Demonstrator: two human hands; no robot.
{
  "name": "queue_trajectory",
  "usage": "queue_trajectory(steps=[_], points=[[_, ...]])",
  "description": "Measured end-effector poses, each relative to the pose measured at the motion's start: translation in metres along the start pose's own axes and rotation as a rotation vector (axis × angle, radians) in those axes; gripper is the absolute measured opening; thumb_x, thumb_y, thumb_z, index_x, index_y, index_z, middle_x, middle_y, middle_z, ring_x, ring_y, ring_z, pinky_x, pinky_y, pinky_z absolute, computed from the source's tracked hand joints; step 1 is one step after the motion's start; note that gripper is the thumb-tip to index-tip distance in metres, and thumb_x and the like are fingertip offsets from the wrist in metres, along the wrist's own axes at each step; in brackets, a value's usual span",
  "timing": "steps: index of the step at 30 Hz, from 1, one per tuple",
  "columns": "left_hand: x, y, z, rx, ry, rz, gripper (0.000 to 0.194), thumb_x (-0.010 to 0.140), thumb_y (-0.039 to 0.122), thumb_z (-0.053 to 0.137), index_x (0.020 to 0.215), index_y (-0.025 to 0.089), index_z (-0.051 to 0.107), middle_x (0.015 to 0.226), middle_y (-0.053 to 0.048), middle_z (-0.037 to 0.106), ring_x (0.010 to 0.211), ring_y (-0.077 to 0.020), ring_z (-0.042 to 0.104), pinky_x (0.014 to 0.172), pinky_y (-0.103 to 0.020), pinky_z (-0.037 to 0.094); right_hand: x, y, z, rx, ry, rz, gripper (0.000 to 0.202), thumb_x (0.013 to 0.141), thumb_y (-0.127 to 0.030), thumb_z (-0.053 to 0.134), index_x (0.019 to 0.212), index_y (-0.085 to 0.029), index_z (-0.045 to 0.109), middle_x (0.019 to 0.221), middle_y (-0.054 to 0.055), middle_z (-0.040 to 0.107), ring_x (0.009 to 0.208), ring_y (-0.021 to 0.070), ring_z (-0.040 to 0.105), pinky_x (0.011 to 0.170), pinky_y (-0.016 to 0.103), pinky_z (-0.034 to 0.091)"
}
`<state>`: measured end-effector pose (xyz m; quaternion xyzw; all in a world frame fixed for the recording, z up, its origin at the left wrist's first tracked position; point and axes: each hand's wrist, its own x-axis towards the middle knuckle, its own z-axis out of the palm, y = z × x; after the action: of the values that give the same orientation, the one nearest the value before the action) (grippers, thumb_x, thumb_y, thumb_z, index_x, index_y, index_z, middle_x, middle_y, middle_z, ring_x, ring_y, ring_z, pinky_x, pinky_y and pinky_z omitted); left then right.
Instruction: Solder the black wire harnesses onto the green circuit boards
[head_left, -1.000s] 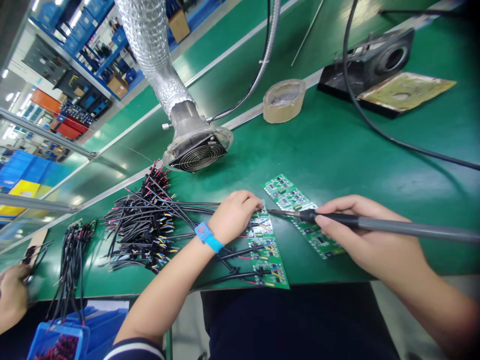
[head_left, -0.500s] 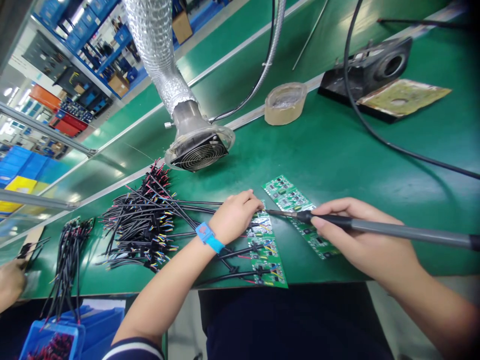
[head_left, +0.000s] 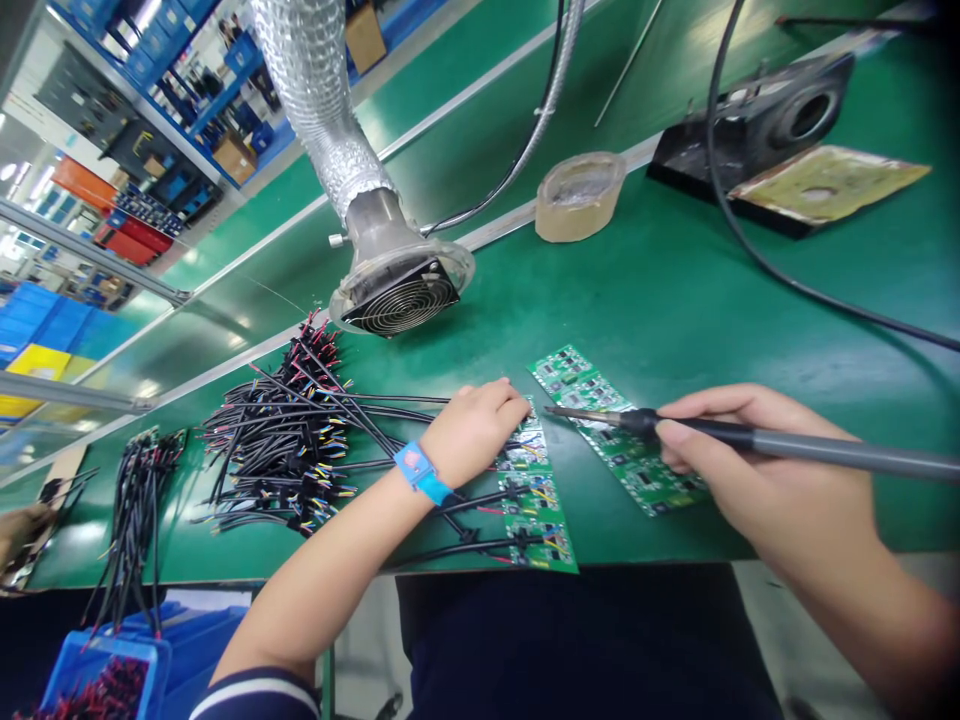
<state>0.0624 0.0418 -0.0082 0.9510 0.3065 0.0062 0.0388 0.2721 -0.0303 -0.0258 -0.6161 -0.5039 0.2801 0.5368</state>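
My right hand [head_left: 757, 470] is wrapped round a soldering iron [head_left: 712, 432], whose tip points left over the gap between two green circuit boards. Under my left hand [head_left: 480, 425] lies the upper end of the nearer circuit board [head_left: 536, 510], with several black cables [head_left: 450, 550] running onto it from the left. The fingers of that hand are closed at a cable end on the board; the pinch itself is partly hidden. A second circuit board [head_left: 622, 450] lies slantwise beneath the iron and partly behind my right hand. A blue wrist strap [head_left: 421, 474] circles my left wrist.
A heap of black cables [head_left: 285, 440] lies left of my arm, beside another bundle [head_left: 142, 510] overhanging the edge. A fume extractor [head_left: 405, 295] hangs above. Tape roll [head_left: 577, 200] and iron stand [head_left: 780, 120] sit behind. Another person's hand [head_left: 22, 535] is far left.
The soldering iron has drawn back to the right, its tip lifting away from the nearer board. My left hand stays almost in place. The other person's hand at far left has shifted.
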Motion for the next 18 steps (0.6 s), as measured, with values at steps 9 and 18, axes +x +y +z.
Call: queue_trajectory(steps=[9, 18], points=[[0.0007, 0.0018, -0.0048, 0.134, -0.006, 0.041, 0.022, 0.094, 0.014, 0.035, 0.104, 0.012, 0.054, 0.106, -0.009, 0.063, 0.111, -0.0227, 0.055, 0.078, -0.033, 0.047, 0.0026, -0.0015, 0.0016, -0.02, -0.07, -0.035, 0.02, 0.069, -0.041, 0.061, 0.071, -0.021, 0.059, 0.053, -0.002, 0.058, 0.043, 0.0132, 0.052, 0.039, 0.024, 0.038], [0.0015, 0.0031, -0.0048, 0.149, -0.016, 0.028, 0.023, 0.095, 0.016, 0.033, 0.102, 0.013, 0.055, 0.105, -0.01, 0.062, 0.102, -0.0196, 0.058, 0.075, -0.031, 0.046, -0.0008, 0.0068, 0.0039, -0.048, -0.079, -0.032, 0.023, 0.069, -0.045, 0.062, 0.074, -0.022, 0.06, 0.056, -0.002, 0.058, 0.045, 0.0132, 0.051, 0.044, 0.026, 0.04]])
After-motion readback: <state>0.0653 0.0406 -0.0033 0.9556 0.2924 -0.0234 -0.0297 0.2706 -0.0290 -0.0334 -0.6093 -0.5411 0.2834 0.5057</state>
